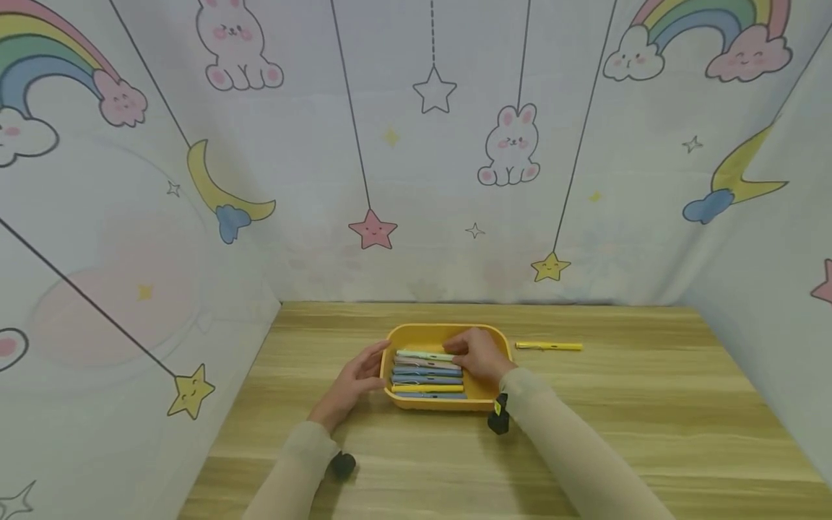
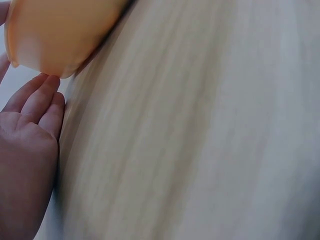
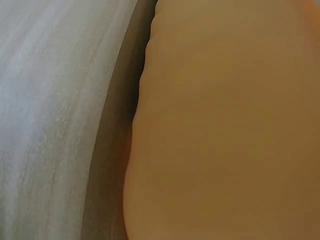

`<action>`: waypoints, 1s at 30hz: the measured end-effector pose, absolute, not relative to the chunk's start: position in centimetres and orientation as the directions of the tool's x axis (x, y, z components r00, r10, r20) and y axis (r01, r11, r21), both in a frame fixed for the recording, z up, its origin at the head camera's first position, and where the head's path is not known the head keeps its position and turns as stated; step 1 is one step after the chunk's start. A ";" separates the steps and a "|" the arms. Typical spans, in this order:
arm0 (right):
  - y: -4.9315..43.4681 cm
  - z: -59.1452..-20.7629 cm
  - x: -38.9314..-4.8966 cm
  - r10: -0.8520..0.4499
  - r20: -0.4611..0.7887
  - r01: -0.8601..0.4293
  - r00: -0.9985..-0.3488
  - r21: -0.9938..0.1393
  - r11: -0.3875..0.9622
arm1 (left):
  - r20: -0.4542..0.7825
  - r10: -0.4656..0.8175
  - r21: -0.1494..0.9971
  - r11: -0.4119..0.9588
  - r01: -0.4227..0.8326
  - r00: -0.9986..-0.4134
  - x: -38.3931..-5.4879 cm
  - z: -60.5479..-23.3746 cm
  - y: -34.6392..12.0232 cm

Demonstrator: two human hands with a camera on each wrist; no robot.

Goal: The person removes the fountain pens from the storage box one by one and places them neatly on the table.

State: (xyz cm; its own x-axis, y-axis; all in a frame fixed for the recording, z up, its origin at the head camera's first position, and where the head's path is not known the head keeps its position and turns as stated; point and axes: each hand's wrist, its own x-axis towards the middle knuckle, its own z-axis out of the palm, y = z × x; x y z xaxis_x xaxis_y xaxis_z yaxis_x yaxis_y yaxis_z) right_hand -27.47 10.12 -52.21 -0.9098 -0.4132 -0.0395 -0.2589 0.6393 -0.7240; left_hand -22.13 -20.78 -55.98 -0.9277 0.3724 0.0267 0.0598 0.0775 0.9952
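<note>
A yellow plastic basket (image 1: 442, 406) stands on the table, with several pens lying side by side in its left part. Among them are a pale green pen (image 1: 422, 355) at the back, blue pens (image 1: 425, 380) and a yellow pen (image 1: 425, 388) nearer the front. My left hand (image 1: 351, 383) rests against the basket's left end, its fairly straight fingers touching the wall; the left wrist view shows fingertips (image 2: 52, 82) at the basket's lower edge. Reaching inside, my right hand (image 1: 481, 355) pinches the pale green pen by its right end. Only the basket's outer wall (image 3: 225, 125) fills the right wrist view.
Another yellow pen (image 1: 549, 347) lies on the wood-grain table (image 1: 650, 404), just right of the basket. Behind and at both sides hang white cloth walls (image 1: 442, 274) printed with rabbits, stars and rainbows.
</note>
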 end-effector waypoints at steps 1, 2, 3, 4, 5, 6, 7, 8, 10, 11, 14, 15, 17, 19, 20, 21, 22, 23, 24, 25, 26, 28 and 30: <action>10.1 -52.2 -27.5 -0.412 -0.039 -0.258 -0.910 -0.725 0.639 | 0.028 0.372 0.995 0.079 0.062 -0.928 -22.1 -55.9 -20.8; 10.1 -52.2 -27.6 -0.414 -0.033 -0.265 -0.910 -0.722 0.639 | 0.030 0.372 0.995 0.077 0.063 -0.928 -22.2 -55.9 -20.8; 10.1 -52.2 -27.6 -0.416 -0.031 -0.268 -0.909 -0.720 0.640 | 0.032 0.372 0.995 0.079 0.066 -0.928 -22.2 -55.9 -20.8; 10.1 -52.2 -27.6 -0.419 -0.027 -0.275 -0.907 -0.717 0.641 | 0.032 0.372 0.995 0.078 0.065 -0.928 -22.2 -55.8 -20.8; 10.1 -52.3 -27.7 -0.422 -0.023 -0.281 -0.906 -0.713 0.642 | 0.032 0.374 0.995 0.080 0.067 -0.927 -22.2 -55.8 -20.8; 10.1 -52.4 -27.7 -0.426 -0.019 -0.287 -0.905 -0.710 0.643 | 0.033 0.376 0.994 0.081 0.068 -0.926 -22.2 -55.8 -20.8; 10.0 -52.4 -27.7 -0.427 -0.016 -0.291 -0.904 -0.708 0.644 | 0.034 0.378 0.994 0.082 0.070 -0.925 -22.2 -55.7 -20.8; 10.0 -52.5 -27.8 -0.430 -0.011 -0.299 -0.903 -0.702 0.646 | 0.033 0.380 0.994 0.080 0.068 -0.924 -22.2 -55.7 -20.8; 10.0 -52.6 -27.8 -0.435 -0.010 -0.307 -0.900 -0.694 0.652 | 0.030 0.380 0.995 0.080 0.065 -0.924 -22.2 -55.7 -20.8; 9.9 -52.6 -27.8 -0.437 -0.011 -0.310 -0.899 -0.690 0.654 | 0.028 0.380 0.995 0.082 0.063 -0.925 -22.2 -55.7 -20.8; 9.9 -52.5 -27.7 -0.445 0.004 -0.331 -0.896 -0.674 0.660 | 0.021 0.375 0.995 0.086 0.057 -0.927 -22.1 -55.8 -20.8; 9.9 -52.5 -27.7 -0.448 0.010 -0.338 -0.894 -0.671 0.660 | 0.021 0.375 0.994 0.089 0.059 -0.927 -22.1 -55.8 -20.8; 9.9 -52.5 -27.7 -0.453 0.024 -0.353 -0.891 -0.664 0.659 | 0.023 0.375 0.994 0.091 0.061 -0.927 -22.2 -56.0 -20.9; 9.9 -52.5 -27.7 -0.461 0.033 -0.367 -0.887 -0.656 0.659 | 0.025 0.375 0.994 0.093 0.065 -0.927 -22.2 -56.1 -20.9; 9.9 -52.5 -27.7 -0.464 0.037 -0.373 -0.885 -0.654 0.658 | 0.024 0.376 0.994 0.090 0.063 -0.926 -22.2 -56.1 -20.9; 9.9 -52.5 -27.7 -0.467 0.039 -0.377 -0.883 -0.652 0.658 | 0.023 0.376 0.994 0.090 0.061 -0.926 -22.2 -56.1 -20.9; 9.9 -52.5 -27.7 -0.471 0.042 -0.383 -0.881 -0.648 0.658 | 0.020 0.376 0.995 0.085 0.056 -0.926 -22.2 -56.1 -20.9; 10.0 -52.6 -27.7 -0.474 0.046 -0.388 -0.879 -0.646 0.657 | 0.018 0.377 0.995 0.081 0.053 -0.926 -22.2 -56.1 -20.9; 10.0 -52.6 -27.7 -0.476 0.050 -0.393 -0.878 -0.645 0.656 | 0.017 0.378 0.996 0.077 0.050 -0.926 -22.2 -56.0 -20.9; 10.0 -52.6 -27.7 -0.477 0.055 -0.396 -0.877 -0.645 0.654 | 0.018 0.380 0.996 0.074 0.049 -0.925 -22.2 -56.0 -20.9; 10.0 -52.6 -27.7 -0.479 0.059 -0.401 -0.876 -0.644 0.652 | 0.018 0.381 0.996 0.070 0.048 -0.924 -22.1 -55.9 -20.9; 10.0 -52.6 -27.7 -0.476 0.062 -0.398 -0.877 -0.648 0.649 | 0.023 0.387 0.997 0.063 0.052 -0.922 -22.1 -55.9 -20.9; 9.9 -52.6 -27.6 -0.466 0.060 -0.387 -0.883 -0.655 0.649 | 0.025 0.388 0.996 0.064 0.054 -0.921 -22.1 -55.9 -21.0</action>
State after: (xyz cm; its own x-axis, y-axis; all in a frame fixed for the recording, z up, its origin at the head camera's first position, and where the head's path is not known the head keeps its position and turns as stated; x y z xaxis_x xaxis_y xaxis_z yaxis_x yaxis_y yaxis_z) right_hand -27.65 9.88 -52.59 -0.8829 -0.4657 0.0597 -0.3866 0.6489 -0.6554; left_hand -22.09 -20.96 -55.91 -0.9212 0.3884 0.0247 0.0538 0.0641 0.9965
